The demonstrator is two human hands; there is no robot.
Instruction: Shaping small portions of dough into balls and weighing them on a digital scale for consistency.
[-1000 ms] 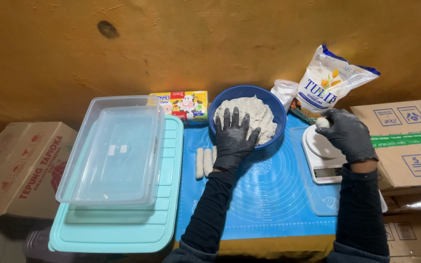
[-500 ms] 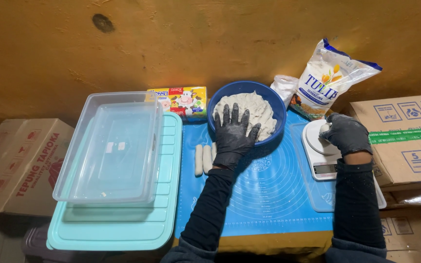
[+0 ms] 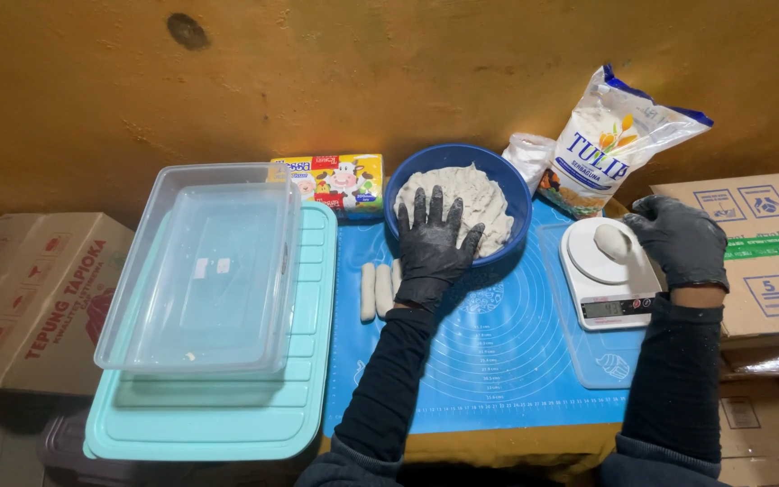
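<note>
Stacking at frame left: clear tub (image 3: pixel 198 271) on teal lid (image 3: pixel 227 397), could slide. Centre: left hand (image 3: pixel 432 242), fingers spread flat, holding nothing, presses dough (image 3: pixel 462 203) in bowl (image 3: pixel 498 171); bowl may tip. Right: right hand (image 3: pixel 678 239), fingers curled loosely, empty, beside dough ball (image 3: pixel 612 242) on scale (image 3: pixel 608 275); ball may roll.

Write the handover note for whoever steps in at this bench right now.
Left hand: gloved, flat, fingers spread on the dough in the blue bowl.
Right hand: gloved, beside the dough ball on the white scale; contact unclear.
Done: three dough sticks lie on the blue mat left of the bowl.
Left: most dough remains in the bowl; the clear tray holds no sticks.
</note>
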